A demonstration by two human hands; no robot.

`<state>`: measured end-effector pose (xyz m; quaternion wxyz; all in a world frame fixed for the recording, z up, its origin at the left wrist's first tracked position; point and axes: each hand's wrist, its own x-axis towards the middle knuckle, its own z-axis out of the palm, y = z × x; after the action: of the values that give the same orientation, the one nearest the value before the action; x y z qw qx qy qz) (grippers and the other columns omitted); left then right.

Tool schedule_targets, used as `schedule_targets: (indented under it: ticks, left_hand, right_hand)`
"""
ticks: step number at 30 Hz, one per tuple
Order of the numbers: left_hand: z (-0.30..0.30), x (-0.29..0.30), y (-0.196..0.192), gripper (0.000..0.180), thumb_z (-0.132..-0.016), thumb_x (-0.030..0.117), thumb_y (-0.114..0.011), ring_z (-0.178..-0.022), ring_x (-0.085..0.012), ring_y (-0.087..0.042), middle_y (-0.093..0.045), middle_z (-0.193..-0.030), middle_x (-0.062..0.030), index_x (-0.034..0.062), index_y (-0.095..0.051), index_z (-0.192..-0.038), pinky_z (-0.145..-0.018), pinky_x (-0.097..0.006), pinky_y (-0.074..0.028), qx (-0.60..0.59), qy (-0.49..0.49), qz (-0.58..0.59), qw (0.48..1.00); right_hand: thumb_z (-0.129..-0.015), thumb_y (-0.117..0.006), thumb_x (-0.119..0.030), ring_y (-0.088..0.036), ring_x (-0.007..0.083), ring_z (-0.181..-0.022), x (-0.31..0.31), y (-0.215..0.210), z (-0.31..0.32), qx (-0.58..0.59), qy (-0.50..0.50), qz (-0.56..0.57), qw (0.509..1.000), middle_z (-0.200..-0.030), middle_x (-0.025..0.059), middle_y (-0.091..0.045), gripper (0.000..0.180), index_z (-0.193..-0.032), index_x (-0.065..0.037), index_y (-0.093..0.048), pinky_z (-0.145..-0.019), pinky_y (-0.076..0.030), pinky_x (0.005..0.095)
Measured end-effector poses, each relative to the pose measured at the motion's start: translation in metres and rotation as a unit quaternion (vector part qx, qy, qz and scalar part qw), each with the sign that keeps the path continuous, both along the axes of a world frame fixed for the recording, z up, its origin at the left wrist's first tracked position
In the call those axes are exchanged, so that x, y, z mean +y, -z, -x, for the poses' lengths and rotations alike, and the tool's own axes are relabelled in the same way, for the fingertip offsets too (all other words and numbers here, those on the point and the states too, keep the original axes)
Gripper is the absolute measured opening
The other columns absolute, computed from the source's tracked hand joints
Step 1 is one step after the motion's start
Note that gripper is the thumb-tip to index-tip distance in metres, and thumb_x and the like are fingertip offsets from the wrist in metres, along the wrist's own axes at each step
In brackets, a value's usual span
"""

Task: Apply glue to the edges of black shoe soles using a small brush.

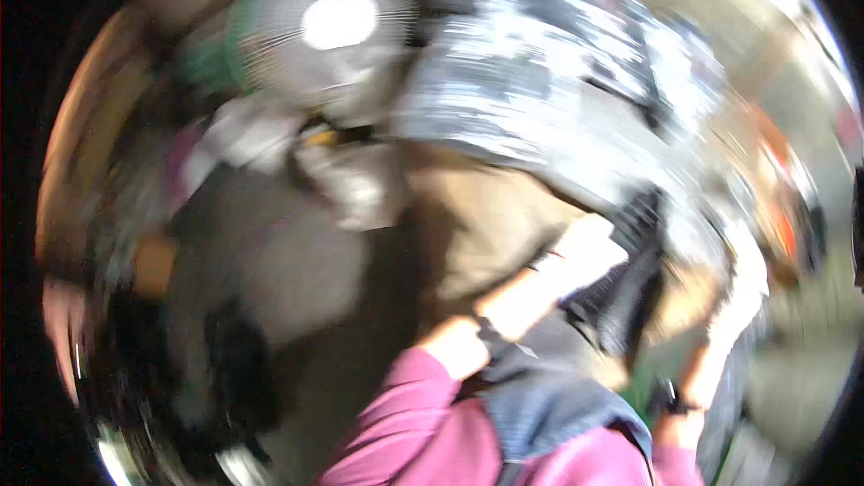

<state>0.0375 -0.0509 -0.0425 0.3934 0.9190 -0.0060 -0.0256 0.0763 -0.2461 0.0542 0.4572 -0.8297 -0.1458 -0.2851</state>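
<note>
Motion blurs the whole head view. My left hand [587, 256], pale and possibly gloved, reaches up to the right across the front of a cardboard box. Right beside its fingers is a black item [630, 270], perhaps folded cloth; whether the hand grips it cannot be made out. Farther right, my right hand [742, 274] appears as a pale smear along the edge of the pile, its fingers lost in the blur. Dark bands circle both wrists.
A round fan [337, 22] with a green rim stands at the far left. Shiny plastic-wrapped packages [504, 81] lie on the brown cardboard box [486, 216]. Crumpled whitish bags [351, 180] sit left of it. A blurred orange thing [778, 171] is at the right.
</note>
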Motion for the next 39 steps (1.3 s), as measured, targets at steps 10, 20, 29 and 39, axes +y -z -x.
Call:
schedule_targets:
  ticks: [10,20,29,39]
  left_hand:
    - [-0.030,0.035,-0.046,0.039,-0.088,0.005,-0.068,-0.100,-0.0172,-0.064,-0.070,-0.119,-0.0123,-0.0017,-0.066,-0.127,-0.088,-0.030,-0.053,0.045,0.024,0.286,0.957]
    - [-0.028,-0.008,-0.021,0.064,-0.089,0.015,-0.069,-0.150,-0.0426,-0.036,-0.037,-0.163,-0.0220,0.0143,-0.053,-0.151,-0.124,-0.052,-0.029,-0.268,0.131,-0.132,0.945]
    - [-0.012,0.012,0.058,0.076,-0.101,0.037,-0.066,-0.148,-0.0419,-0.040,-0.041,-0.159,-0.0303,-0.0035,-0.036,-0.158,-0.122,-0.046,-0.034,0.033,-0.083,0.163,0.983]
    - [-0.014,0.093,0.001,0.057,-0.094,0.019,-0.070,-0.101,-0.0283,-0.074,-0.070,-0.129,-0.0157,-0.0038,-0.053,-0.144,-0.095,-0.049,-0.062,0.243,0.075,0.626,0.737]
  right_hand:
    - [-0.097,-0.063,-0.011,-0.069,0.0166,-0.103,-0.143,0.000,-0.034,-0.014,0.122,-0.146,0.982,-0.116,0.0077,-0.074,0.024,-0.118,-0.006,-0.074,-0.090,-0.055,0.0308]
    - [-0.083,-0.074,-0.036,-0.071,0.0281,-0.087,-0.182,0.028,-0.136,0.027,0.190,0.259,0.946,-0.088,0.0088,-0.078,0.019,-0.094,-0.021,-0.080,-0.083,-0.054,0.0412]
    - [-0.095,-0.055,-0.027,-0.076,0.0301,-0.092,-0.188,0.072,-0.197,0.093,0.214,0.562,0.793,-0.104,0.0174,-0.077,0.030,-0.111,-0.009,-0.072,-0.088,-0.056,0.0508]
    - [-0.095,-0.059,-0.024,-0.073,0.0244,-0.090,-0.180,0.065,-0.178,0.013,0.175,0.199,0.964,-0.097,0.0107,-0.078,0.025,-0.100,-0.011,-0.080,-0.086,-0.054,0.0352]
